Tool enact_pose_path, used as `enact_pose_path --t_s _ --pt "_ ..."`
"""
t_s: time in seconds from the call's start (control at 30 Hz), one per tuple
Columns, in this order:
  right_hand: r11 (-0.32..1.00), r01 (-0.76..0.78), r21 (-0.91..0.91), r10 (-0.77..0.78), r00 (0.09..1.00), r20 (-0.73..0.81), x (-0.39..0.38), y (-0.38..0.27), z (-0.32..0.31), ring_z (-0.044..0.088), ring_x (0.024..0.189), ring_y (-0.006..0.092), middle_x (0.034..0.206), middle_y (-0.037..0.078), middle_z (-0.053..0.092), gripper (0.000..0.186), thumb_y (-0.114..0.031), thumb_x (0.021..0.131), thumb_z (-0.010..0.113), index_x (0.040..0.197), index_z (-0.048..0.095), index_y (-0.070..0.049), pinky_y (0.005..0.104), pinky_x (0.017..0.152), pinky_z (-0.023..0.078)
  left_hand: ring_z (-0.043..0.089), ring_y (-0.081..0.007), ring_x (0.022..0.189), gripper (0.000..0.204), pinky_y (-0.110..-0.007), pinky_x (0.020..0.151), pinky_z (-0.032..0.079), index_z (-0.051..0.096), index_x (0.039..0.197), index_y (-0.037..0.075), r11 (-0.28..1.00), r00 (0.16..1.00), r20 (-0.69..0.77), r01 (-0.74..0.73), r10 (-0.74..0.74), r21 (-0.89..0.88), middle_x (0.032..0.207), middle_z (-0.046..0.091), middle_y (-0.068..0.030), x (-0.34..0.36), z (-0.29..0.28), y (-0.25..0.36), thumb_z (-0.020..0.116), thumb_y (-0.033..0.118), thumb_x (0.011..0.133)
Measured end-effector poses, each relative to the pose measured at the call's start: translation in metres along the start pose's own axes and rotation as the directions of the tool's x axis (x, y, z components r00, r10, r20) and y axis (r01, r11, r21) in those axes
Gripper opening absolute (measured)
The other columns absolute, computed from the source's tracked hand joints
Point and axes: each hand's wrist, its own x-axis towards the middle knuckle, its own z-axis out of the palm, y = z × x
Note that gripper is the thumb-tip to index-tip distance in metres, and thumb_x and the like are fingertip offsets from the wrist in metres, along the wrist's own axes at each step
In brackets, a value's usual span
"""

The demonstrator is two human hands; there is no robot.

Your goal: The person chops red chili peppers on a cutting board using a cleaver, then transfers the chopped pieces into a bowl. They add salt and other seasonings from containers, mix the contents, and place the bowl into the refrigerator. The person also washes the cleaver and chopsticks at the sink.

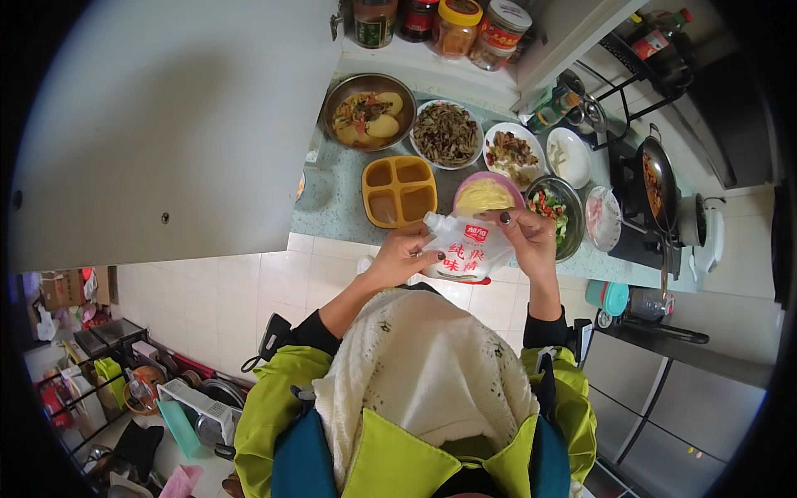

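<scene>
Pouch: A clear plastic pouch (469,247) with red print hangs between a person's two hands, near the counter's front edge, its white spout (432,219) angled toward the upper left.
Left hand: The left hand (404,256) grips the pouch's left side, below the spout, thumb lying across the front.
Right hand: The right hand (531,236) pinches the upper right corner between thumb and fingers, dark nail polish showing.
Forearms: Both reach forward from lime-green sleeves with dark cuffs, angling inward, elbows apart.
Counter: Just beyond the pouch on the speckled counter (320,197) sit a pink-rimmed bowl (515,193) and an orange four-compartment tray (402,187).
</scene>
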Motion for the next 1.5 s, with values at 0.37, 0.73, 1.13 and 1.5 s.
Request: enact_pose_path --t_s 0.37,0.73,1.13,1.5 --pt "0.502 -0.271 0.821 0.407 0.912 0.052 -0.069 0.128 -0.019 0.036 0.12 0.0245 0.13 0.01 0.038 0.046 -0.031 0.09 0.035 0.127 0.032 -0.004 0.0412 0.101 0.026 0.042 -0.0075 0.057 0.016 -0.024 0.051 0.034 0.056 0.077 -0.001 0.975 0.982 -0.156 -0.13 0.102 -0.178 0.064 0.046 -0.0026 0.016 0.03 -0.016 0.061 0.014 0.079" --pt "0.636 0.086 0.767 0.326 0.871 -0.367 -0.068 0.114 0.043 0.042 0.113 0.0252 0.126 0.014 0.037 0.062 0.005 0.073 0.06 0.125 0.028 -0.003 0.0423 0.091 0.041 0.044 -0.0079 0.056 0.023 -0.024 0.052 0.037 0.056 0.091 0.001 0.981 0.991 -0.134 0.005 -0.032 -0.196 0.068 0.052 -0.0016 0.032 0.045 -0.038 0.055 0.022 0.084" --pt "0.931 -0.186 -0.315 0.032 0.899 -0.437 -0.038 0.096 0.037 0.048 0.058 0.0088 0.065 0.004 0.055 0.018 -0.004 0.068 0.068 0.08 0.055 0.002 0.0235 0.054 0.04 0.043 -0.0065 0.043 0.024 -0.021 0.04 0.038 0.059 0.093 0.0 0.898 0.893 0.151 0.436 -0.423 -0.06 0.056 0.047 -0.0008 -0.017 0.001 -0.063 0.039 0.013 0.087" --pt "0.911 0.006 -0.412 -0.143 0.942 -0.302 -0.021 0.079 0.036 0.06 0.072 0.0176 0.079 0.012 0.063 0.028 0.0 0.069 0.065 0.094 0.054 0.001 0.0271 0.066 0.046 0.046 -0.0035 0.051 0.024 -0.019 0.038 0.037 0.054 0.103 0.002 0.99 0.932 -0.352 -0.038 0.084 0.134 0.071 0.057 -0.002 0.034 -0.057 -0.025 0.053 -0.001 0.079"
